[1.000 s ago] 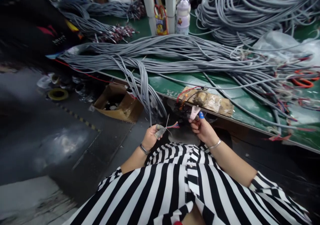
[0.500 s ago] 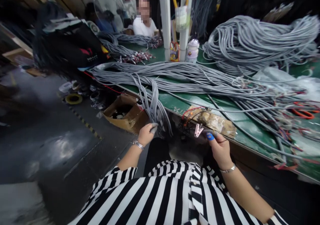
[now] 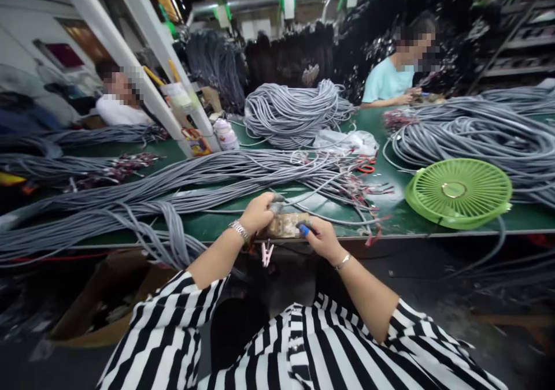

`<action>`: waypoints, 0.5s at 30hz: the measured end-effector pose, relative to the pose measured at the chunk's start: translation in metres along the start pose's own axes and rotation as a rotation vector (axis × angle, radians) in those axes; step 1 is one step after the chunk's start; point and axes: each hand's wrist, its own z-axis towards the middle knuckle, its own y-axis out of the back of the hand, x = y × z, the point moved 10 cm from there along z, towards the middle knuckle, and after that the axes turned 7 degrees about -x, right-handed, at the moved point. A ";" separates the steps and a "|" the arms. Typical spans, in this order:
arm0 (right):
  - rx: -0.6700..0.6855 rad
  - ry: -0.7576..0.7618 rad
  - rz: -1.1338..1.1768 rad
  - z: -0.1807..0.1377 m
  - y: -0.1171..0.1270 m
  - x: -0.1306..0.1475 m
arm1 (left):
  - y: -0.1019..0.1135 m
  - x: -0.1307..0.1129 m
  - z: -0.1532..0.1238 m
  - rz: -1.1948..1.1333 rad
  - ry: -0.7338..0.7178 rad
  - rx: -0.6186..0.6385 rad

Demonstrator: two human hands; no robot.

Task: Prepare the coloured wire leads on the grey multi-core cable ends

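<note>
Brn block (image 3: 287, 226) partly behind L hand (image 3: 256, 213)

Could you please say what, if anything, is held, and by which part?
I cannot tell: the left hand is by a grey cable, the right hand at a brown block.

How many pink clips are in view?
1: the pink clip, at the front edge of the table, just below the left hand in the picture. Others may be hidden.

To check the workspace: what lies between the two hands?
In the head view, a brown block lies between the left hand and the right hand.
</note>
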 end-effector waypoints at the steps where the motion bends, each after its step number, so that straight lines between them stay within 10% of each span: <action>1: 0.015 -0.003 0.023 -0.001 0.000 0.001 | -0.015 -0.004 0.014 0.001 0.012 0.046; 9: 0.068 0.060 -0.005 -0.004 0.000 0.000 | -0.098 -0.039 0.066 -0.201 0.086 0.233; 11: 0.073 0.071 -0.002 -0.004 0.000 0.000 | -0.072 -0.049 0.075 -0.317 0.068 0.072; 15: 0.076 0.074 0.014 -0.005 0.001 0.001 | 0.047 -0.066 0.059 -0.582 -0.049 -0.471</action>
